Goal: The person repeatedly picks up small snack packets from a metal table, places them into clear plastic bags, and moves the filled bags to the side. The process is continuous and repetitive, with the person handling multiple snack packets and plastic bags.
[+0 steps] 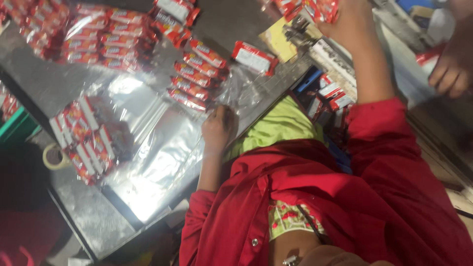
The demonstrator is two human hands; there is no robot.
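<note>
My left hand [217,129] rests on the metal table [84,212], fingers curled on the edge of a clear plastic bag [162,148]. Just beyond it, a row of red snack packets [193,81] lies stacked at the bag's far end. My right hand [347,22] is stretched far forward to the top of the view, closed around a few red packets [322,9]. Both my arms are in red sleeves.
A bundle of red packets [84,140] lies left on the bag, and a filled bag of packets [101,42] is at the far left. One loose packet [253,56], a tape roll [54,156] and a green crate [17,129] are nearby. Another person's hand [451,71] is at right.
</note>
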